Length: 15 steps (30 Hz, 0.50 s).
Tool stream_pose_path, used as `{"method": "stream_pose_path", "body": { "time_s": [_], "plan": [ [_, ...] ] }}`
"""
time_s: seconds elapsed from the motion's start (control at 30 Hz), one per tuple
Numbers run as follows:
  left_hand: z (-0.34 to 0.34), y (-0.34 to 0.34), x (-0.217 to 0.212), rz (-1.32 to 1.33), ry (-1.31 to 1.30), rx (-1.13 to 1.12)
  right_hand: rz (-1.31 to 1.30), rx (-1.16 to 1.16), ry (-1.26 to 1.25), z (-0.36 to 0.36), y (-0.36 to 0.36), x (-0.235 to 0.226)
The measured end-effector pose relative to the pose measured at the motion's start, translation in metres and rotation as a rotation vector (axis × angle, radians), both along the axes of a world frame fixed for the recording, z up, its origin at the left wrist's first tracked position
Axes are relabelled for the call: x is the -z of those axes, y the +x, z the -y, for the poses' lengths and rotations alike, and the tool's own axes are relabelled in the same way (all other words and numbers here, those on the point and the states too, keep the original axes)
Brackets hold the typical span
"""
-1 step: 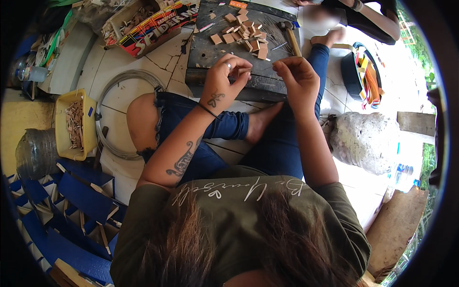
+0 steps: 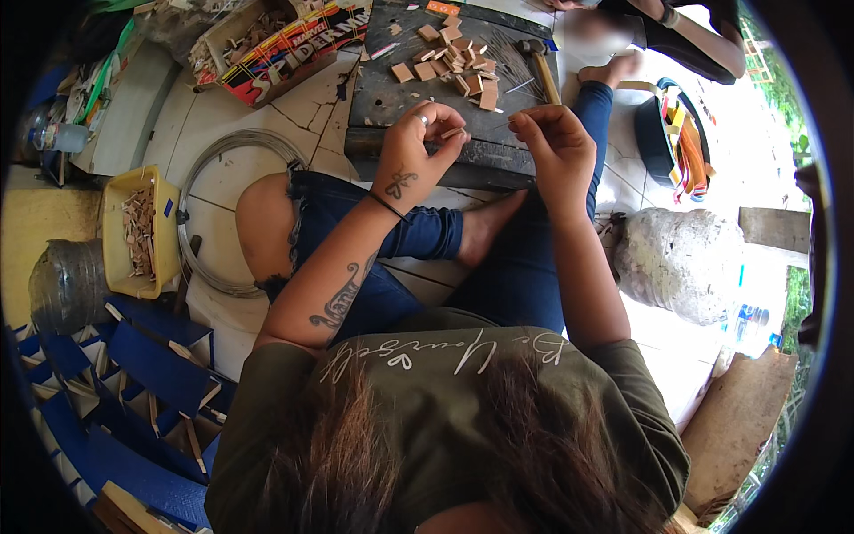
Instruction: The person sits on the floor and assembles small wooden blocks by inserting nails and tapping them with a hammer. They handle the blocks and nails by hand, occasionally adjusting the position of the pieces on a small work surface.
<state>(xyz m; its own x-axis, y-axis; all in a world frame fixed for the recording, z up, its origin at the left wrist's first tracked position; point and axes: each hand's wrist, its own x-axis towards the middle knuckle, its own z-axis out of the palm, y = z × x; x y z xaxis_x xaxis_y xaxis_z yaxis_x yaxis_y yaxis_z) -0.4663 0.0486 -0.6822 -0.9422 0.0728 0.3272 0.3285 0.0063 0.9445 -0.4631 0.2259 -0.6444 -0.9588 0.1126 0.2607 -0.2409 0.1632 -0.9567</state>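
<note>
Over the near edge of the dark work block (image 2: 374, 107), my left hand (image 2: 411, 147) pinches a small wooden piece (image 2: 454, 133) between thumb and fingertips. Its far side is hidden by the fingers. To the right, my right hand (image 2: 562, 149) is closed in a pinch on a thin wire (image 2: 503, 125), which points toward the left hand. A short gap separates the two hands. Behind them lies a pile of small wooden blocks (image 2: 458, 55). Beside the pile are loose thin wires (image 2: 509, 62) and a hammer (image 2: 545, 73) with a wooden handle.
A wire coil (image 2: 191, 182) lies on the tiles near my left knee, beside a yellow bin (image 2: 163, 280) of wood bits. Farther off stands a printed carton (image 2: 294, 64). Another person (image 2: 707, 40) sits at far right, near a dark tub (image 2: 654, 147) of coloured straps.
The wooden piece in my left hand shows more plainly at the fingertips. The wire in my right hand has tilted slightly and shows more clearly. Both arms stay nearly still.
</note>
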Motion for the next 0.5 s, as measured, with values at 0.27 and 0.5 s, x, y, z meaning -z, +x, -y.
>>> {"method": "stream_pose_path", "body": {
  "time_s": [0.27,0.5],
  "plan": [
    [-0.005,0.000,0.003,0.016,-0.123,0.051,-0.016,0.014,0.128,-0.004,-0.003,0.008],
    [-0.009,-0.001,0.005,-0.178,-0.384,-0.040,-0.051,-0.016,0.411,-0.001,0.002,-0.004]
  ]
}}
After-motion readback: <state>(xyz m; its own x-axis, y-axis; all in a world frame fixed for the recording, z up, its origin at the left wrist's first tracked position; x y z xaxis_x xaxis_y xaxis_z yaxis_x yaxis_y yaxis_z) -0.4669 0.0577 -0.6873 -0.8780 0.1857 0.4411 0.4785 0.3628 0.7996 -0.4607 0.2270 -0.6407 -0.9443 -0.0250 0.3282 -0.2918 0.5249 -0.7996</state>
